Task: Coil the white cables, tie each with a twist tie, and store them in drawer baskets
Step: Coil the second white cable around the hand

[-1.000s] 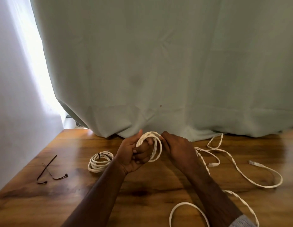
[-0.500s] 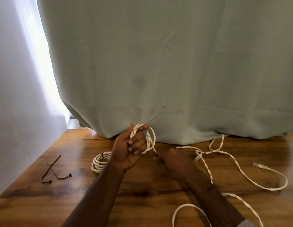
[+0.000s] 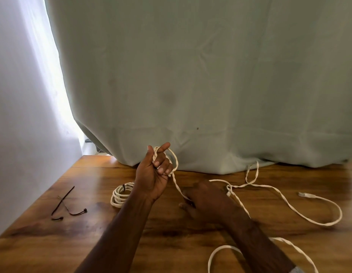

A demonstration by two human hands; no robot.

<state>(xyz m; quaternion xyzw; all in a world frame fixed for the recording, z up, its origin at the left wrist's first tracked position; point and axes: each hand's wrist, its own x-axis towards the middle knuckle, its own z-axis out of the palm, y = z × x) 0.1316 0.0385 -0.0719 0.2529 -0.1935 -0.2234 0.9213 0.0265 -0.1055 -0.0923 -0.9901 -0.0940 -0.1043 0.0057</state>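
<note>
The white cable (image 3: 285, 200) is half coiled: the left hand (image 3: 154, 174) has its fingers (image 3: 161, 164) curled tight round a few loops, held up over the wooden surface (image 3: 171, 239). The right hand (image 3: 207, 200) pinches the strand just below, rest trailing right. A tied coil (image 3: 120, 195) sits left of the cable, twist ties (image 3: 66, 205) further left.

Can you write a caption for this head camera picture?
Left hand holds loops of white cable while right hand pulls slack across wooden table.
</note>
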